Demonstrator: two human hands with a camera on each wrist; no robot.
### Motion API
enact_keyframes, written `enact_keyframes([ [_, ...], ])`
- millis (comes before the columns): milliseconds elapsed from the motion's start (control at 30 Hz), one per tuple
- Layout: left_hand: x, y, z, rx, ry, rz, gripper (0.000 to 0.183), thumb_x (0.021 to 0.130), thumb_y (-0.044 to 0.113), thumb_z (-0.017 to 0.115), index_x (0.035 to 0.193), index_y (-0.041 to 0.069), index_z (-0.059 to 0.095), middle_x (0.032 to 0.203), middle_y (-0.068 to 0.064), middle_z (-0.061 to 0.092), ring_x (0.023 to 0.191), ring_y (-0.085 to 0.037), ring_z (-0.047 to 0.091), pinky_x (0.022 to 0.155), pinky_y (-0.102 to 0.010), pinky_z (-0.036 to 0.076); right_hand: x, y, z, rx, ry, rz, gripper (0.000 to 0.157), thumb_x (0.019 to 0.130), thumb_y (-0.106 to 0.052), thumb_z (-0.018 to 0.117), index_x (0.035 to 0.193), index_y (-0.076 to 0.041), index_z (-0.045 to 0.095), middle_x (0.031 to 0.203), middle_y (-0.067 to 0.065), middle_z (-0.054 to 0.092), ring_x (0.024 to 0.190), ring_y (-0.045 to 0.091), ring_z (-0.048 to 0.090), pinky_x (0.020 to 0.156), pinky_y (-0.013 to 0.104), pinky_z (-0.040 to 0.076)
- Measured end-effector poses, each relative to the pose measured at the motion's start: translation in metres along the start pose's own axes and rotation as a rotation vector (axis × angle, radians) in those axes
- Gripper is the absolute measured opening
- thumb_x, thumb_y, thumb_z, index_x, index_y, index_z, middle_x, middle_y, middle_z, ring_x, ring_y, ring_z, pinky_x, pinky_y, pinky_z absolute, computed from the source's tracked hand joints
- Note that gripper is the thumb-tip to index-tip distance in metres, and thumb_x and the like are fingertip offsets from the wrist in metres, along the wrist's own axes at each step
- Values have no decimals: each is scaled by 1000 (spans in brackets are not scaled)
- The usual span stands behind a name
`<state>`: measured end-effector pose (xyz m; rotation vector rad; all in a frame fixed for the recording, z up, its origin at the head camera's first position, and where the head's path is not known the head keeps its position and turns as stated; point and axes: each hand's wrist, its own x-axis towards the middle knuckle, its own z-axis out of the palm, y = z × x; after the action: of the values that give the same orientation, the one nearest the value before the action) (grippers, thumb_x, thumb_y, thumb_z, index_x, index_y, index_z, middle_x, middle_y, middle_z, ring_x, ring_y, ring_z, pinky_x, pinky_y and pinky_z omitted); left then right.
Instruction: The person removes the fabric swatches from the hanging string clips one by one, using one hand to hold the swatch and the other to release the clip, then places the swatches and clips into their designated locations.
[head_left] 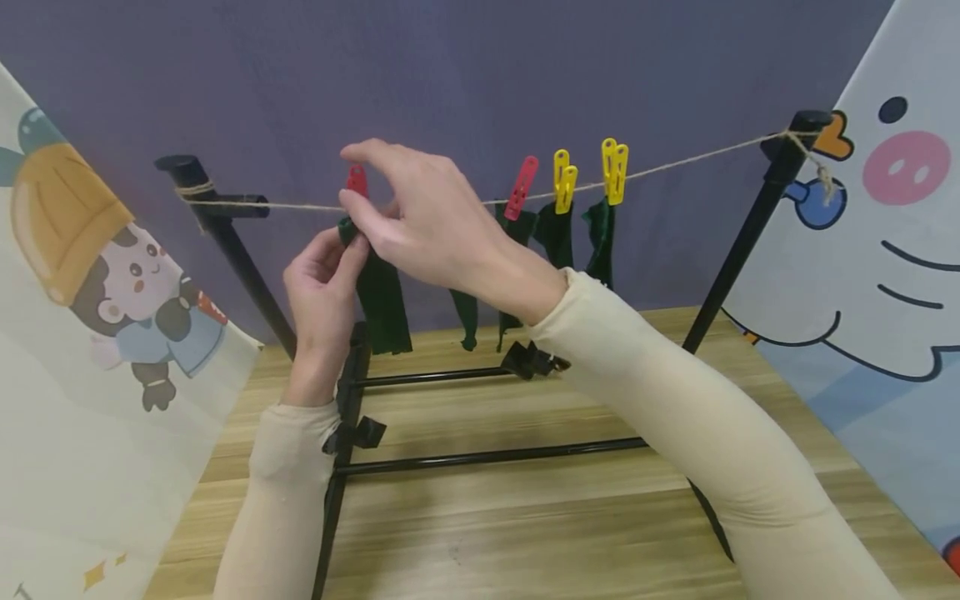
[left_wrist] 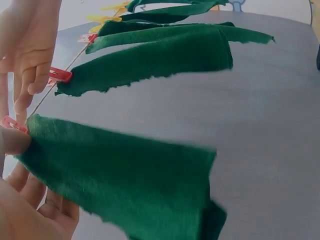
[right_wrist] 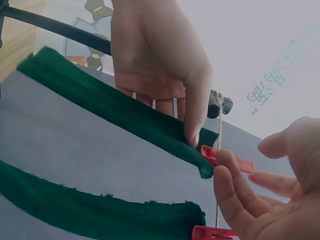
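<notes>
My left hand [head_left: 318, 292] pinches the top end of a dark green cloth strip [head_left: 385, 308], thumb in front and fingers behind it, right at the twine line [head_left: 292, 205]. A red clothespin [head_left: 357, 178] sits on the line at that same end; in the right wrist view its jaws [are at the cloth's corner. Over it reaches my right hand [head_left: 442, 217], thumb and fingers spread apart. The right wrist view shows its fingertips [right_wrist: 223, 182] beside the red clothespin [right_wrist: 209, 155] and the cloth edge. Most of the strip hangs freely below the left hand.
Farther right, several green strips hang from another red clothespin [head_left: 522, 187] and yellow clothespins [head_left: 615, 172]. Black posts [head_left: 738, 250] hold the line at both ends, with crossbars [head_left: 487, 457] low over the wooden tabletop [head_left: 480, 533]. Printed cartoon panels [head_left: 67, 375] stand on both sides.
</notes>
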<state>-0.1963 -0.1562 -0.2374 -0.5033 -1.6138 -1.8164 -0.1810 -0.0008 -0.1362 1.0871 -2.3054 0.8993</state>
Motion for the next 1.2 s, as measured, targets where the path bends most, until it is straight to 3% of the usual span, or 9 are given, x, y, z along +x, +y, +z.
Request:
enact_keyframes([
  [133,1,0,0,-2,-1,-8,15,90,16,69,100,4,71,94,-7,71,88,-18,64,81,-30,47,2,0,1,-5,-4,10,31,98,-31,55,122,-14,63,108,-6,65,49,5,51,48,24,38],
  [333,1,-2,-2,9,-6,-15,17,90,18,70,99,4,72,93,-6,70,87,-17,63,83,-30,45,0,4,0,-62,37,-28,24,97,-32,58,109,-15,70,108,-6,67,46,2,47,45,22,36],
  [533,1,-3,-4,47,-14,8,17,90,19,69,99,5,72,95,-5,71,87,-17,63,83,-31,46,-1,5,-1,-83,57,-54,41,95,-30,60,131,-10,56,112,-3,68,40,6,40,43,22,32],
  [667,2,-2,-4,39,-2,2,16,90,17,69,99,4,72,93,-6,70,84,-16,62,81,-29,46,0,6,-3,-116,30,-48,39,95,-30,59,129,-10,59,111,-5,68,41,12,35,45,23,28],
  [800,3,-2,-3,29,15,7,15,90,16,69,99,3,72,93,-12,69,81,-18,62,76,-29,47,1,4,-7,-126,5,-24,29,95,-28,62,118,-12,66,109,-5,67,68,7,56,62,20,39],
  [900,3,-1,-3,22,21,3,15,90,15,69,99,4,72,93,-14,69,80,-20,62,74,-29,48,1,2,-9,-118,-16,4,27,94,-26,63,117,-13,66,110,-4,66,93,5,59,77,20,43],
  [1000,4,0,-4,6,18,-3,15,90,14,69,99,3,72,94,-14,69,82,-21,62,75,-29,48,0,2,-9,-107,-11,8,25,94,-24,63,116,-12,66,109,-4,66,79,5,58,71,21,42],
  [1100,4,0,-4,-3,11,-3,16,89,13,69,101,2,72,95,-13,70,83,-20,62,77,-28,48,-2,3,-10,-110,10,5,24,95,-24,62,115,-12,67,108,-5,66,58,8,46,60,23,36],
  [1200,5,0,-4,11,4,2,17,89,13,69,102,3,72,96,-10,70,85,-19,62,78,-28,48,-2,4,-10,-109,30,4,23,95,-25,62,113,-13,67,107,-6,66,48,14,36,52,25,30],
])
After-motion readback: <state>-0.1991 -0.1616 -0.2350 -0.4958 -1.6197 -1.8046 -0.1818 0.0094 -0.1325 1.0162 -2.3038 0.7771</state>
